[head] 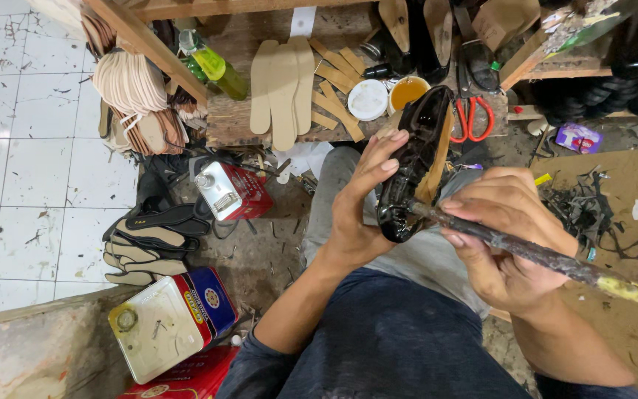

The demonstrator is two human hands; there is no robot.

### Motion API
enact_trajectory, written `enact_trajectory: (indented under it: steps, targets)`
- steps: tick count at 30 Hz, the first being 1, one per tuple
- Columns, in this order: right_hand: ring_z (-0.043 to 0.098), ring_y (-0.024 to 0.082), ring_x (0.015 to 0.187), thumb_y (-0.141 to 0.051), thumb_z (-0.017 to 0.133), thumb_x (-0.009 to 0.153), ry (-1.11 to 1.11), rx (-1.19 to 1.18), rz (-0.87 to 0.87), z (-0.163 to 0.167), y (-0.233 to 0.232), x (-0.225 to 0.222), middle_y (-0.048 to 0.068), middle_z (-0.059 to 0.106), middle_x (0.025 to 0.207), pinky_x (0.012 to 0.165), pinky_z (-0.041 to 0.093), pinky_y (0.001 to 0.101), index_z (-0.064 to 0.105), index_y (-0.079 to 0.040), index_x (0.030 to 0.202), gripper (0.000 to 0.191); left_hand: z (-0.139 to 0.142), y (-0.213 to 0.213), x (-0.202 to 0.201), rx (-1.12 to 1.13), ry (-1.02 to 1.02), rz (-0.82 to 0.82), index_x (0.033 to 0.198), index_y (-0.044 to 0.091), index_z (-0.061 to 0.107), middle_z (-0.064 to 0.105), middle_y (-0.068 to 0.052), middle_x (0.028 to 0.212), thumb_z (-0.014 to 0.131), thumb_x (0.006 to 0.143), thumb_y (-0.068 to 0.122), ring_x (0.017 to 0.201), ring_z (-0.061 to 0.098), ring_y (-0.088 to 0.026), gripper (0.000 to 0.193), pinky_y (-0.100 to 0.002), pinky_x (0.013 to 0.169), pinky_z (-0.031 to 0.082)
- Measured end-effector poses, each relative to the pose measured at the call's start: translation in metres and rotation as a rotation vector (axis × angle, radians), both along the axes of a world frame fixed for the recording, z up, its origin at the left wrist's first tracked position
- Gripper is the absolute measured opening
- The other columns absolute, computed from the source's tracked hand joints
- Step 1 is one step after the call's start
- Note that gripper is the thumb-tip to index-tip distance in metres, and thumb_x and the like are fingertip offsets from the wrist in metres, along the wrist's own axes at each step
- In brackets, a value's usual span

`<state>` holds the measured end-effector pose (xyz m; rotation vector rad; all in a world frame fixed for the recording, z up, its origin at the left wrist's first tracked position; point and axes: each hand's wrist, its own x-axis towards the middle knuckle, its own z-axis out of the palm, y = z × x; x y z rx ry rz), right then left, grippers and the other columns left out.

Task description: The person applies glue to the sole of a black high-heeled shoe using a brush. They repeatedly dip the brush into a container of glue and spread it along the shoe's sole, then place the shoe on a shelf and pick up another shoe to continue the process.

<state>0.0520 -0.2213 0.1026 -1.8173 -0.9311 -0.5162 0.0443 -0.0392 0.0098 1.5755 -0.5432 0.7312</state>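
1. Your left hand (359, 207) cups the glossy black shoe (411, 170) from its left side, fingers curled up along the upper, holding it over your lap.
2. Your right hand (500, 240) is closed round a dark, grimy tool handle (555, 258), whose tip meets the shoe's near end; its yellowish end runs off toward the right edge.
3. Just past the shoe's far end lie red-handled scissors (474, 118), a cup of amber liquid (407, 92) and a white lid (368, 100), so room there is tight.
4. To the left, a red metal can (232, 191) sits near your knee, with stacked soles (149, 244) beyond it.
5. A square tin (167, 321) stands by your left elbow.
6. The floor under you is dirty, littered concrete; white tiles (16, 148) begin further left.
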Motion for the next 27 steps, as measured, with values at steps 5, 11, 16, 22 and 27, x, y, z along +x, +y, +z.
enact_trajectory:
  steps: [5,11,16,22,27]
  targets:
    - [0.069,0.026,0.091,0.001,0.076,0.087,0.090,0.090,0.036,-0.010,-0.002,-0.002,0.013,0.070,0.099,0.086,0.055,0.0395,0.066,0.005,0.104,0.021,0.001,0.004,-0.001,0.032,0.004,0.006,0.147,0.017,0.041,0.049,-0.017,0.154,0.091,0.084,0.006,0.150,0.047,-0.031,0.081,-0.047,0.129,0.027]
    - [0.071,0.025,0.092,-0.001,0.077,0.090,0.209,0.286,0.007,-0.026,0.002,-0.006,0.010,0.071,0.099,0.088,0.059,0.0378,0.068,0.006,0.109,0.023,0.003,0.009,-0.002,0.106,0.004,0.064,0.147,0.017,0.043,0.049,-0.015,0.156,0.088,0.083,0.001,0.151,0.046,-0.032,0.081,-0.047,0.129,0.028]
    - [0.073,0.024,0.081,0.002,0.078,0.084,0.008,0.113,-0.027,-0.022,0.002,-0.003,0.017,0.073,0.092,0.085,0.059,0.0402,0.069,0.005,0.100,0.019,0.001,0.009,0.001,0.070,-0.011,0.077,0.147,0.016,0.042,0.049,-0.015,0.159,0.088,0.082,0.000,0.150,0.046,-0.033,0.082,-0.048,0.133,0.030]
    - [0.072,0.026,0.084,0.002,0.079,0.082,0.035,0.085,-0.029,-0.011,0.004,-0.005,0.018,0.072,0.092,0.086,0.059,0.0412,0.069,0.007,0.099,0.020,-0.004,0.007,-0.001,0.099,0.012,0.078,0.149,0.018,0.042,0.049,-0.016,0.154,0.092,0.080,0.004,0.150,0.045,-0.033,0.086,-0.048,0.131,0.032]
    - [0.071,0.027,0.085,0.002,0.078,0.081,0.077,0.024,-0.018,-0.006,0.005,-0.003,0.016,0.072,0.094,0.089,0.055,0.0408,0.069,0.006,0.098,0.020,-0.005,0.007,-0.001,-0.022,0.052,-0.020,0.150,0.019,0.042,0.048,-0.017,0.157,0.093,0.080,0.007,0.150,0.046,-0.032,0.088,-0.046,0.128,0.033]
